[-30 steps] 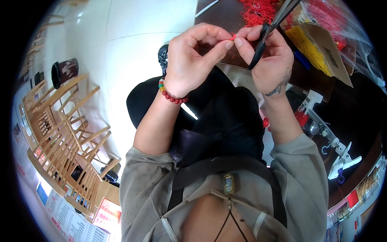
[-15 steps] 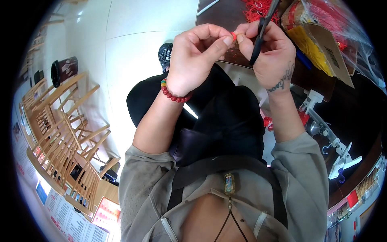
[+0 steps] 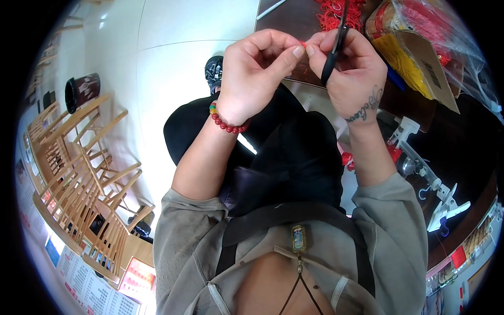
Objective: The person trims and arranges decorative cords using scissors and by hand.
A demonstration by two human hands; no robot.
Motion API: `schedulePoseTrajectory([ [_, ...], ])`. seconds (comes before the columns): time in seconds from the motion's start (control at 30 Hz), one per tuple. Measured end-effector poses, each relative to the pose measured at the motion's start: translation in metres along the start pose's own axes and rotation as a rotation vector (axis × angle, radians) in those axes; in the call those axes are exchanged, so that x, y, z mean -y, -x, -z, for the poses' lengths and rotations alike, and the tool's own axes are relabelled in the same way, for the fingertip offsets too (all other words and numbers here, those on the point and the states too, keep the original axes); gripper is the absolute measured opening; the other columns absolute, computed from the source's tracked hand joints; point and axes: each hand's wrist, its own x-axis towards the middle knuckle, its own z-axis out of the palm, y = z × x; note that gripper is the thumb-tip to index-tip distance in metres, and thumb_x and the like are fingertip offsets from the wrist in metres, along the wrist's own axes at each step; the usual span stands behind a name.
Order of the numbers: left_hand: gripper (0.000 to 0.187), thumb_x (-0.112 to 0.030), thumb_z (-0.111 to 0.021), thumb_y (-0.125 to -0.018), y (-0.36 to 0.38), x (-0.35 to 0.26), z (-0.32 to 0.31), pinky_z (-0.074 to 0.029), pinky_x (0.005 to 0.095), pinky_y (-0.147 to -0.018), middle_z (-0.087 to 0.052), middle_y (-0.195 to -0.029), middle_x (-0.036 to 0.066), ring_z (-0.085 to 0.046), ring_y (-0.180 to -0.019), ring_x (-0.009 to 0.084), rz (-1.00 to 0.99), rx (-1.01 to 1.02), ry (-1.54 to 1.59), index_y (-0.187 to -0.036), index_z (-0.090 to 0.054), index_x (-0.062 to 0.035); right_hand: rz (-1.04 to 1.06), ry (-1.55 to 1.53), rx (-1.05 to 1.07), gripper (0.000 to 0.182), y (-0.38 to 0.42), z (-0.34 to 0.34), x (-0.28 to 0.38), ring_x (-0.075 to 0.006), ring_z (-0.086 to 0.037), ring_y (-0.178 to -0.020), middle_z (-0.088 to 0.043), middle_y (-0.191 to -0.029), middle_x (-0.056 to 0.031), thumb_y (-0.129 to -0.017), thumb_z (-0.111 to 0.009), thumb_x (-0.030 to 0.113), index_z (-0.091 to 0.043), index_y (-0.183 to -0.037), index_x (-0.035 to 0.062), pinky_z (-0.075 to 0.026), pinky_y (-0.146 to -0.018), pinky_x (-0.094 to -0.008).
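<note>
My left hand, with a red bead bracelet on its wrist, is closed in a pinch on a small red piece, cord-like but mostly hidden by the fingertips. Thumb and forefinger of my right hand pinch the same piece from the other side, so the fingertips of both hands almost meet. Black-handled scissors are also held in my right hand, hanging across its fingers with the blades pointing away from me. Both hands are raised near the table edge, above my knees.
On the dark table lies a heap of red cords. To its right stand an opened cardboard box and clear plastic bags. A white clamp-like stand is lower right. Wooden chairs and a dark bin are at left.
The red piece shows less between my fingertips. My right hand has turned slightly, and the scissors have tipped more upright. My left hand has barely shifted.
</note>
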Motion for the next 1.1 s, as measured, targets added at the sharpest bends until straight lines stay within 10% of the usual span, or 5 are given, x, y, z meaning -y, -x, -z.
schedulePoseTrajectory([
  [0.47,0.014,-0.012,-0.064,-0.088,-0.002,0.003,0.007,-0.046,0.0172,-0.063,-0.067,-0.083,0.002,-0.057,-0.071,0.0033,0.073,0.078,0.225,-0.094,-0.066,0.0002,-0.022,-0.089,0.057,0.016,-0.006,0.006,-0.003,-0.0099,-0.061,-0.083,-0.065,-0.092,-0.0069,-0.080,-0.068,-0.002,-0.056,-0.091,0.0019,-0.049,-0.077,-0.0216],
  [0.77,0.011,-0.007,-0.063,-0.088,-0.001,0.002,0.002,-0.047,0.0168,-0.062,-0.066,-0.078,0.002,-0.058,-0.069,0.0029,0.027,-0.003,-0.037,-0.093,-0.065,0.0018,0.055,0.503,0.016,0.016,-0.003,-0.001,0.014,-0.0071,-0.059,-0.080,-0.065,-0.088,-0.0048,-0.080,-0.070,0.000,-0.057,-0.089,0.0008,-0.048,-0.074,-0.0195],
  [1.1,0.011,-0.005,-0.058,-0.089,-0.003,0.002,0.003,-0.042,0.0186,-0.064,-0.066,-0.086,0.005,-0.052,-0.069,0.0054,0.134,0.033,0.152,-0.095,-0.064,0.0026,0.001,0.022,0.055,0.018,-0.005,0.005,-0.004,-0.0082,-0.059,-0.082,-0.063,-0.090,-0.0049,-0.080,-0.070,0.000,-0.056,-0.092,0.0008,-0.047,-0.075,-0.0199],
])
